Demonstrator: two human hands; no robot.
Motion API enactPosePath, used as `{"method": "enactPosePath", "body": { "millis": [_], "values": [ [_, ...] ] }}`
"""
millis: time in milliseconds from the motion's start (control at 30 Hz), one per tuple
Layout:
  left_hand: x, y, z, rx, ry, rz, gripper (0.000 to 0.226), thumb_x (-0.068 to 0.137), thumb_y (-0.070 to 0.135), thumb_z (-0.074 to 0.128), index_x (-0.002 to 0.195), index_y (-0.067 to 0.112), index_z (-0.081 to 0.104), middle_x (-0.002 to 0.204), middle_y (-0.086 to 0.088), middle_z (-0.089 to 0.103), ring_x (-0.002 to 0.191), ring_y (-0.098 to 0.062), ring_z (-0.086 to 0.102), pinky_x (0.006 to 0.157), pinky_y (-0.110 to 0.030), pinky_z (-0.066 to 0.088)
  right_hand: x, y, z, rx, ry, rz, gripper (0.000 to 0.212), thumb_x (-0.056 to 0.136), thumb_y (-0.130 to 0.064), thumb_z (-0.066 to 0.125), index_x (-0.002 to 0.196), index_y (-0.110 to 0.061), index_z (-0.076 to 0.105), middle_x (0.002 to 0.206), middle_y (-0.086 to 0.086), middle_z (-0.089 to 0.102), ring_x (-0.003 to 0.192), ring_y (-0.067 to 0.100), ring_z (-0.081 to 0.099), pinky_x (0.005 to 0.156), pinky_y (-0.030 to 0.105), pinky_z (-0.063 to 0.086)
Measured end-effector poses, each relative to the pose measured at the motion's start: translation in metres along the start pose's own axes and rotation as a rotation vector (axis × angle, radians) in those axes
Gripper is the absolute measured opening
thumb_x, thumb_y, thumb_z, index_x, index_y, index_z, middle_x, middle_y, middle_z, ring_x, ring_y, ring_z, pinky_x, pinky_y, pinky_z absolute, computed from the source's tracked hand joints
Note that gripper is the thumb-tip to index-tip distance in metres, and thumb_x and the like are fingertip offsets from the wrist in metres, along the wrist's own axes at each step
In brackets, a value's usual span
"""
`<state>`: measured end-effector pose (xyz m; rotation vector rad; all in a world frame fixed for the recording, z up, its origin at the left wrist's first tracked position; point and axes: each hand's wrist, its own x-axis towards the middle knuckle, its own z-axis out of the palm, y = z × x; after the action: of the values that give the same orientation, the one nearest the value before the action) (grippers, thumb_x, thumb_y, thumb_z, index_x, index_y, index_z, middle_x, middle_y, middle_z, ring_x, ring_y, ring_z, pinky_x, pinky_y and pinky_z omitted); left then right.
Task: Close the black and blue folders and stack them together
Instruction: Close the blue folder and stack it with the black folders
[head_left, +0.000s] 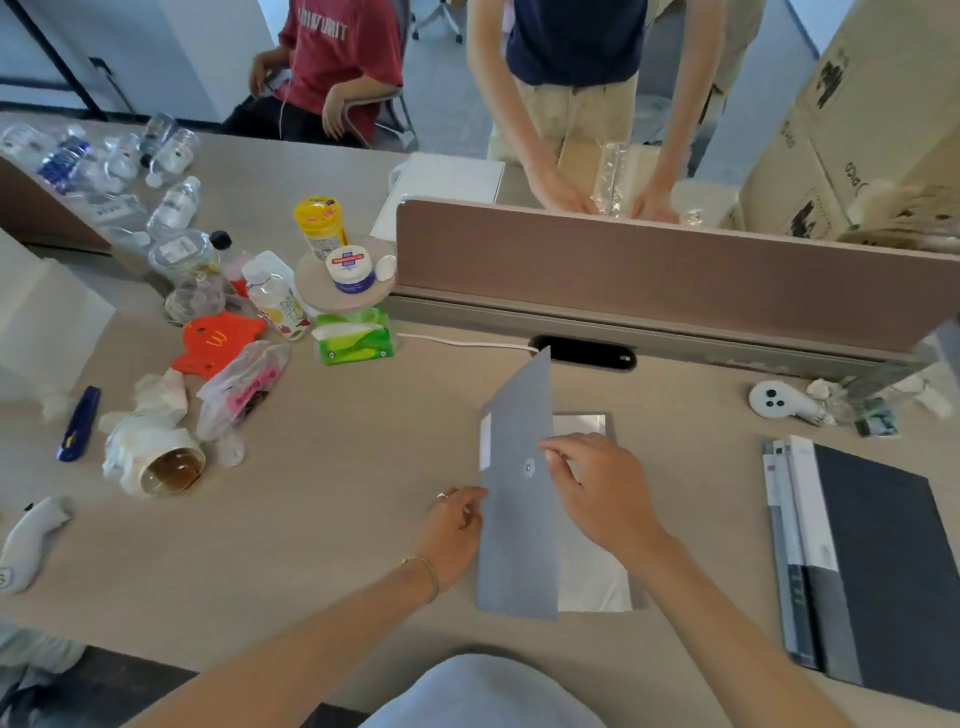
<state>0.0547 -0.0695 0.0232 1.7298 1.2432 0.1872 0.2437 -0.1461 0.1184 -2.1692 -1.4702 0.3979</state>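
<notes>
A blue-grey folder (519, 545) lies in the middle of the desk with its flap lifted and tilted over the white paper inside. My left hand (457, 525) pinches the flap's left edge. My right hand (597, 493) rests on the flap's right side near its round button clasp, fingers curled over the edge. The black folder (893, 577) lies flat at the right edge of the desk, its cover down, with grey and white spine strips along its left side. Neither hand touches it.
Clutter fills the left of the desk: a tipped paper cup (166, 467), plastic bags, a tissue pack (356, 340), bottles, a blue pen (80, 423). A brown divider panel (649, 270) runs behind the folder. A person stands behind it; another sits further back.
</notes>
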Motion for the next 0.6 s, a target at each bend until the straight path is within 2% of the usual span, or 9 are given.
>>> {"method": "enactPosePath", "body": {
  "millis": [100,200,267,333,433,533,600],
  "values": [
    [0.010,-0.003,0.021,-0.047,0.012,-0.133,0.038,0.094,0.001,0.044,0.119,0.015,0.069,0.113,-0.008,0.062,0.076,-0.010,0.058,0.067,-0.005,0.043,-0.009,0.033,-0.008,0.043,-0.002,0.146,0.025,0.097,-0.024,0.052,0.112,-0.028,0.072,0.106,-0.011,0.074,0.098,0.018,0.065,0.083,0.034,0.049],
    [0.018,-0.001,0.037,-0.051,-0.003,-0.269,0.043,0.094,0.006,0.042,0.129,0.022,0.061,0.122,-0.005,0.059,0.090,-0.017,0.062,0.079,-0.024,0.052,-0.021,0.068,-0.008,0.175,-0.005,0.300,0.041,0.092,-0.017,0.055,0.130,-0.031,0.063,0.105,-0.010,0.070,0.094,0.015,0.065,0.085,0.032,0.050],
    [0.025,-0.002,0.046,-0.029,-0.009,-0.321,0.049,0.092,0.008,0.042,0.135,0.025,0.056,0.126,-0.005,0.058,0.098,-0.023,0.064,0.087,-0.032,0.053,-0.027,0.087,-0.002,0.286,-0.023,0.367,0.052,0.089,-0.011,0.055,0.136,-0.034,0.055,0.113,-0.012,0.066,0.089,0.013,0.064,0.086,0.034,0.051],
    [0.032,-0.005,0.057,-0.016,-0.001,-0.361,0.052,0.089,0.008,0.044,0.137,0.025,0.054,0.124,-0.007,0.060,0.103,-0.028,0.063,0.090,-0.035,0.053,-0.032,0.106,0.008,0.461,-0.020,0.473,0.059,0.088,-0.004,0.055,0.136,-0.038,0.050,0.123,-0.011,0.062,0.081,0.016,0.063,0.082,0.034,0.050],
    [0.037,-0.001,0.065,-0.051,0.053,-0.407,0.049,0.081,0.007,0.042,0.124,0.026,0.059,0.104,-0.011,0.067,0.095,-0.033,0.063,0.083,-0.041,0.056,-0.039,0.130,0.023,0.590,0.012,0.638,0.064,0.088,0.000,0.056,0.146,-0.026,0.044,0.136,0.001,0.055,0.081,0.019,0.063,0.083,0.032,0.049],
    [0.041,0.005,0.069,-0.077,0.108,-0.436,0.044,0.081,0.004,0.039,0.113,0.025,0.061,0.095,-0.010,0.069,0.091,-0.033,0.062,0.076,-0.037,0.054,-0.047,0.144,0.039,0.656,-0.026,0.709,0.071,0.085,0.001,0.061,0.149,-0.020,0.039,0.134,0.005,0.054,0.095,0.016,0.062,0.085,0.023,0.047],
    [0.042,0.014,0.069,-0.102,0.136,-0.459,0.041,0.083,0.004,0.040,0.112,0.026,0.061,0.093,-0.009,0.070,0.092,-0.035,0.062,0.079,-0.038,0.054,-0.052,0.152,0.052,0.656,-0.065,0.710,0.080,0.077,-0.007,0.065,0.151,-0.019,0.037,0.142,0.005,0.052,0.119,0.022,0.058,0.102,0.033,0.045]
  ]
}}
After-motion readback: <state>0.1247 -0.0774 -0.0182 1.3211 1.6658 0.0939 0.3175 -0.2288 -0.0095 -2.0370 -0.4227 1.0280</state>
